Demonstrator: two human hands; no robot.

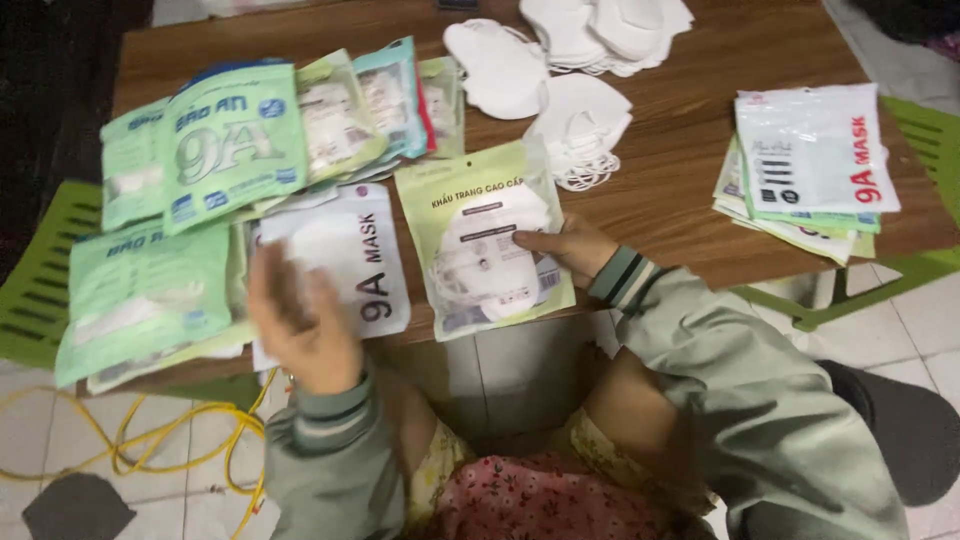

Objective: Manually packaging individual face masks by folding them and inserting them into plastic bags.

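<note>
Home packing setup: wooden table [700,190] stacked with bagged face masks [815,150] at 2 o'clock, tiled floor [930,330], green plastic chairs [40,290].
</note>
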